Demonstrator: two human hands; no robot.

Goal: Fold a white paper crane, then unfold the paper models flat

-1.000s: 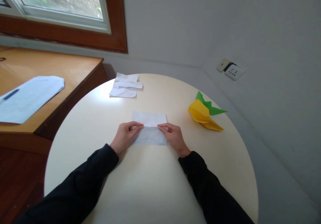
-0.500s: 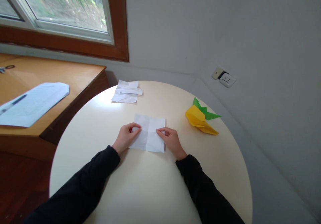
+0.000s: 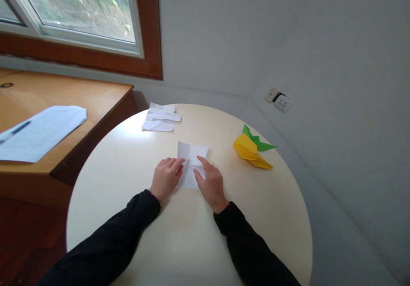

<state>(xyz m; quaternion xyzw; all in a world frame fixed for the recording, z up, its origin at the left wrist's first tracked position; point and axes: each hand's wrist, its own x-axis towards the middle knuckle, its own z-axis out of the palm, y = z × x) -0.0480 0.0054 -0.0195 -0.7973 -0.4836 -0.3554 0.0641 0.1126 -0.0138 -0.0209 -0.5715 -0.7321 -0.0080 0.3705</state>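
Note:
A creased white sheet of paper [image 3: 199,151] lies on the round table [image 3: 179,239] between my hands. Its left part is lifted and tilted up along a crease near the middle. My left hand [image 3: 167,176] pinches the left edge of that raised part between thumb and fingers. Over the right half of the sheet is my right hand [image 3: 209,182], its thumb and index finger apart with nothing gripped between them. Some of the sheet is hidden behind both hands.
White paper pieces [image 3: 158,124] lie at the table's far left edge. Yellow folded paper [image 3: 250,149] and green folded paper [image 3: 261,145] sit at the right. A wooden desk [image 3: 105,94] on the left holds printed sheets [image 3: 60,128] and a pen [image 3: 21,127].
My left hand has raised the left part of the sheet and moved it right. My right hand has let go of the paper and spread its thumb and index finger.

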